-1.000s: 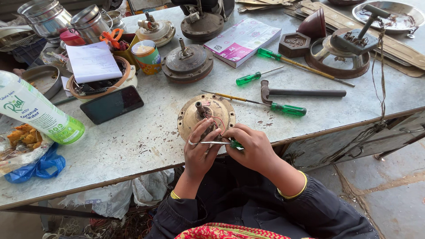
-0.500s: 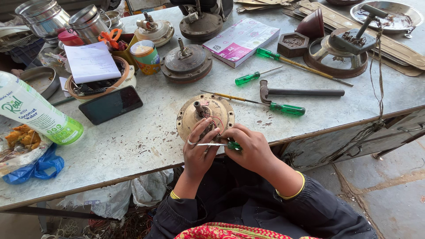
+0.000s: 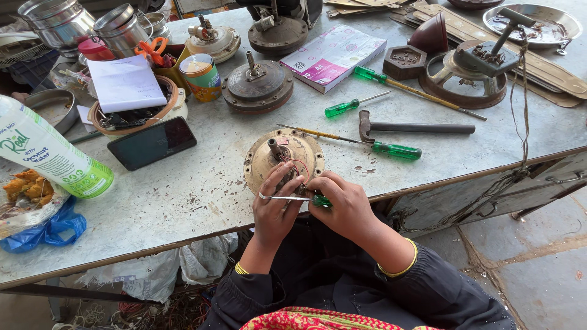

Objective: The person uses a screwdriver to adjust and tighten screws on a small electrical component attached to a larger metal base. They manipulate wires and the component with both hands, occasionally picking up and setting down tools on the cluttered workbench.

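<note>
Both hands curl at the motor housing (image 3: 284,160), right hand (image 3: 343,205) gripping screwdriver (image 3: 299,198).

Scuffed metal worktable (image 3: 183,208), stone floor (image 3: 538,269)

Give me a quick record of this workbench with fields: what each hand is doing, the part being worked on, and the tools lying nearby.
Left hand: steadies the motor, ring on one finger
Right hand: grips a small green-handled screwdriver, shaft pointing toward the left hand
Part: round motor with red wire, near the table edge
Nearby tools: hammer, long green screwdriver
Also: black phone
</note>
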